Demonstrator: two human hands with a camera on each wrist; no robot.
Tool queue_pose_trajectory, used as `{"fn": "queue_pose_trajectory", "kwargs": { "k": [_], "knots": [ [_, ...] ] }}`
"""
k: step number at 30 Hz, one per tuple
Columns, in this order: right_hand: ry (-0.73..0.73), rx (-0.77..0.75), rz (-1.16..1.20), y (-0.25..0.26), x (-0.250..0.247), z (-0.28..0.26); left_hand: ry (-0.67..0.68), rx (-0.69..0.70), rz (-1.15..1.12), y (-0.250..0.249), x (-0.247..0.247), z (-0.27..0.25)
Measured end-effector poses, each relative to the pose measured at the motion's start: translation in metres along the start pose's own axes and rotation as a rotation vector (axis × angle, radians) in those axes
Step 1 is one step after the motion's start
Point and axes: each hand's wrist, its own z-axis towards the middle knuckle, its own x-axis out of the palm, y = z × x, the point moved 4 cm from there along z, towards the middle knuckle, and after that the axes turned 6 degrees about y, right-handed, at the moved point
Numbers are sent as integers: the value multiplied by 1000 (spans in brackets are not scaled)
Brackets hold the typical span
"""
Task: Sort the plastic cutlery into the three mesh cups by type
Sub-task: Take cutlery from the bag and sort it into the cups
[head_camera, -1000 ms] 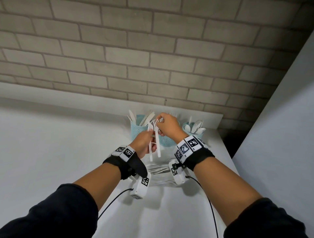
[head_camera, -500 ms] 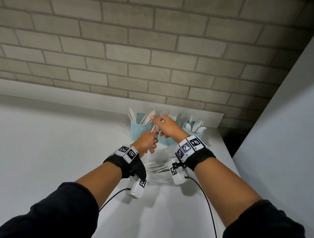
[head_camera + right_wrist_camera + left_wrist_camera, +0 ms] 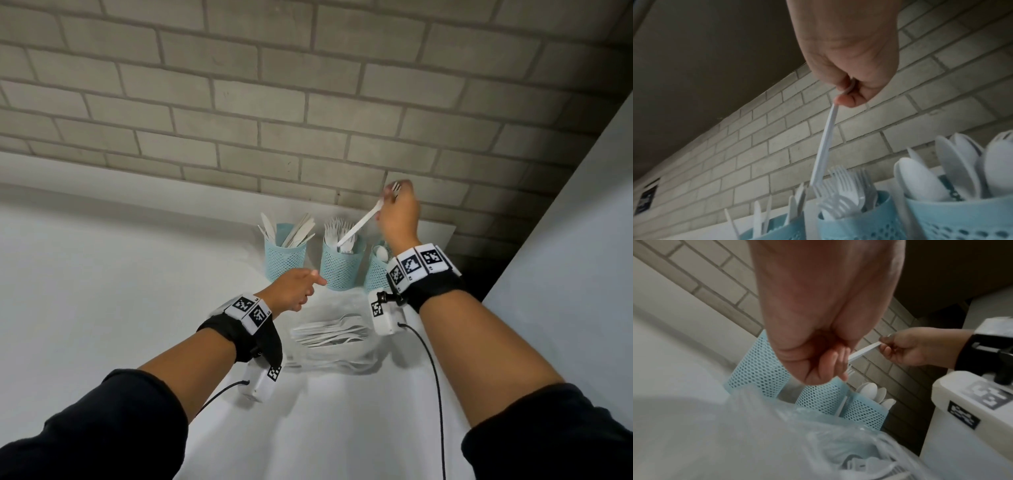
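Right hand (image 3: 399, 216) pinch-grip on fork (image 3: 356, 228), handle in middle cup (image 3: 340, 269)

Head view looks down; both wrist views closely share the mesh cups (image 3: 855, 225)

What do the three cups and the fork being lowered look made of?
The cups, such as the middle cup: pale teal, matte, with moulded mesh holes and a thick solid rim, so probably plastic rather than wire. The fork in the right hand: white, thin, flat-handled, slightly glossy, looks like disposable plastic. The loose cutlery lies on a crinkled clear wrapper, seemingly thin film.
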Motion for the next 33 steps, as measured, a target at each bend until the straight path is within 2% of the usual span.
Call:
{"fn": "queue_pose_trajectory", "kwargs": {
  "k": [3, 7, 12, 17, 19, 21, 22, 24, 25, 27, 29, 33],
  "knots": [
    [-73, -190, -23, 2, -4, 2, -5, -9, 146, 6, -4, 2],
    [40, -314, -126, -13, 20, -13, 1, -16, 333, 14, -7, 6],
    [278, -257, -739, -41, 47, -33, 51, -28, 551, 20, -6, 4],
    [336, -214, -893, -40, 47, -37, 90, -20, 705, 26, -5, 6],
    [385, -184, -958, -34, 45, -36, 60, -19, 823, 28, -2, 8],
    [364, -238, -891, -26, 42, -37, -33, -1, 939, 24, 3, 6],
    [350, -300, -783, -19, 40, -40, -47, 27, 953, 22, 8, 6],
    [415, -391, -539, -9, 37, -50, 45, 70, 943, 20, 20, 6],
    [507, -391, -493, -8, 36, -56, 111, 67, 954, 20, 28, 5],
    [762, -300, -551, -14, 37, -68, 206, 34, 982, 21, 38, 3],
    [947, -187, -629, -27, 36, -78, 244, 20, 1008, 23, 44, 3],
    [982, -58, -733, -51, 27, -90, 235, 24, 1057, 24, 49, 2]
  ]
}}
